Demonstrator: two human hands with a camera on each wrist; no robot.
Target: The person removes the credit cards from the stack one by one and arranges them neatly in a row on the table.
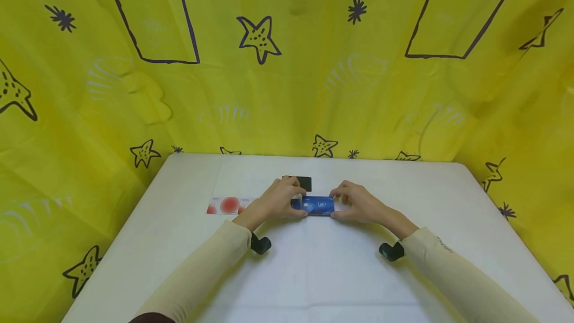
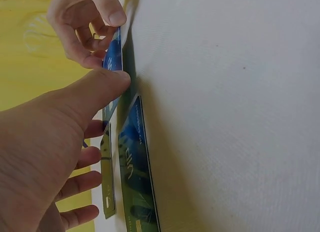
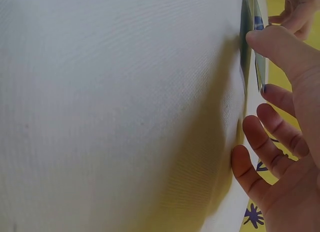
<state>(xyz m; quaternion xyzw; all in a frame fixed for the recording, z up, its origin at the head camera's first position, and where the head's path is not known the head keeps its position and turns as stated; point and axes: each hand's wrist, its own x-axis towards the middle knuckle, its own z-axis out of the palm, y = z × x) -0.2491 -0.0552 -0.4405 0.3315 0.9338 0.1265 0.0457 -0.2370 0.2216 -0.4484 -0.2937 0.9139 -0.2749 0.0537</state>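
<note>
In the head view a blue VIP card [image 1: 320,206] is held by its two short ends. My left hand [image 1: 279,199] pinches the left end between thumb and index finger. At the right end my right hand [image 1: 360,204] pinches it the same way. The left wrist view shows this card raised over the white table on edge to the camera. Below it lies a second blue VIP card [image 2: 136,167], partly hidden by my left hand in the head view. A black card [image 1: 305,183] lies just behind my left hand.
Red-and-white cards [image 1: 229,205] lie in a row to the left of my left hand, on the white table [image 1: 287,273]. A yellow curtain [image 1: 287,103] with starfish drawings hangs behind the table and along both sides.
</note>
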